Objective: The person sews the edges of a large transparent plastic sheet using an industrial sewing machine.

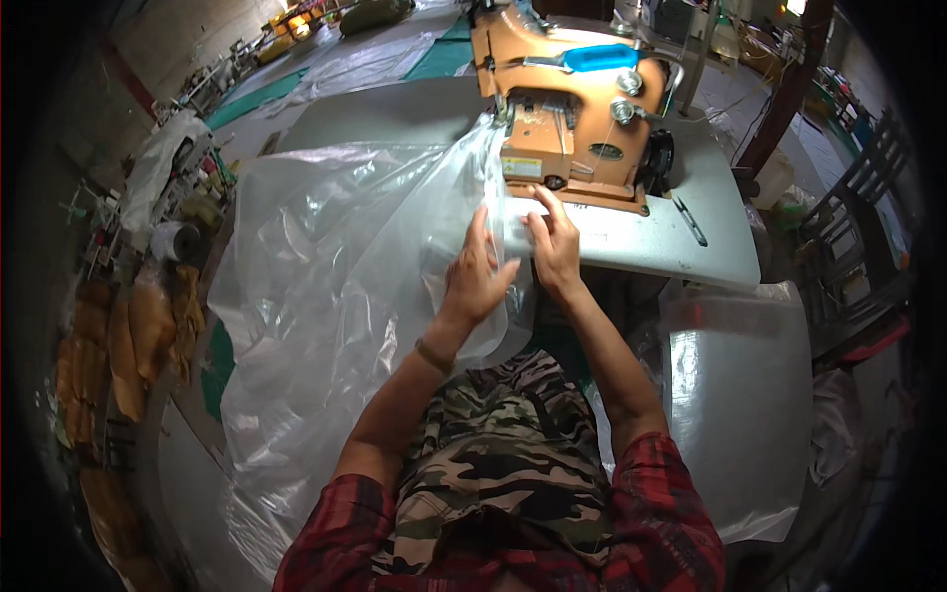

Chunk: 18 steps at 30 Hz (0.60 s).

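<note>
While the lap is covered by a camouflage-patterned cloth point(503, 464), the arms are clad in red-and-black plaid sleeves point(661, 493). A band point(431, 353) is worn on the left wrist. The left grip point(478, 281) is laid over a large clear plastic sheet point(326, 257), its fingers extended and its thumb held well away from them; nothing is seen pinched in it. The right grip point(558, 252) is held just beside the sheet's gathered edge, loosely curled; whether any film is caught between its thumb and fingers cannot be told.

The sheet is spread mostly to the left, draped down past the lap, and narrowed to a bunch at the needle area of an orange sewing machine point(592, 148). To the right of the lap, another piece of clear plastic point(735, 395) is seen below the level of the pale counter point(691, 259), on which the machine is mounted. Small dark snips point(691, 222) are laid to the machine's right. A blue-handled tool point(602, 59) is seen against its upper body. Farther off, brown bundles point(138, 335) are piled at the left, and green sheeting point(256, 99) is spread on the floor.
</note>
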Available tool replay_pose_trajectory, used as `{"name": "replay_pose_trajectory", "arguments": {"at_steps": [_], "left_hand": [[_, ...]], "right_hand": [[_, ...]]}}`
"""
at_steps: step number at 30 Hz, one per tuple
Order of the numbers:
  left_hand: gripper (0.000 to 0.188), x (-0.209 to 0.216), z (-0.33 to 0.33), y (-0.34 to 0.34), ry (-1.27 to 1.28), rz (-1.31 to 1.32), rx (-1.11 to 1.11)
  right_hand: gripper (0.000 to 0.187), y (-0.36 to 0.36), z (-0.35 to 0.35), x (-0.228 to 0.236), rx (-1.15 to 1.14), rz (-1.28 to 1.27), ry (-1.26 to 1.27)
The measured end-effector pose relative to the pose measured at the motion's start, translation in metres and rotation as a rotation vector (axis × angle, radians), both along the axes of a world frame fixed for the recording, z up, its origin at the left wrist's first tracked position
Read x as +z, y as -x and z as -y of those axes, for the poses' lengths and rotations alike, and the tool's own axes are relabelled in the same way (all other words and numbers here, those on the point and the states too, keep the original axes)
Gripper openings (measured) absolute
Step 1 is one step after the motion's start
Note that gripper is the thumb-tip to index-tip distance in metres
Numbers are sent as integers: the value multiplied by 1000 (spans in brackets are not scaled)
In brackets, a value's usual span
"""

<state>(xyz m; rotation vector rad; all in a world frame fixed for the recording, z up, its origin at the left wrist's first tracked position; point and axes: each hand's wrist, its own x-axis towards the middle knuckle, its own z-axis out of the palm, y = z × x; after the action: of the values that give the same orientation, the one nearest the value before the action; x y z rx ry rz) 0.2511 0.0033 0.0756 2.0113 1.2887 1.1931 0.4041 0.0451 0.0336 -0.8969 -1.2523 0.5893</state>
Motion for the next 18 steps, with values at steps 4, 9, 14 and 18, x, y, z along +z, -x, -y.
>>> {"name": "replay_pose_trajectory", "arguments": {"at_steps": [4,9,14,18], "left_hand": [[44,-37,71,28,99,-190,49],[18,-57,115,57,-87,-308,117],[28,-45,126,77,-148,-330,215],[30,-34,119,82,-400,-308,199]], "right_hand": [[11,16,85,-17,-271,343,-141],[13,47,145,-39,-90,530,30],[33,46,120,-65,-467,206,234],[22,55,116,-117,-212,23,400]]}}
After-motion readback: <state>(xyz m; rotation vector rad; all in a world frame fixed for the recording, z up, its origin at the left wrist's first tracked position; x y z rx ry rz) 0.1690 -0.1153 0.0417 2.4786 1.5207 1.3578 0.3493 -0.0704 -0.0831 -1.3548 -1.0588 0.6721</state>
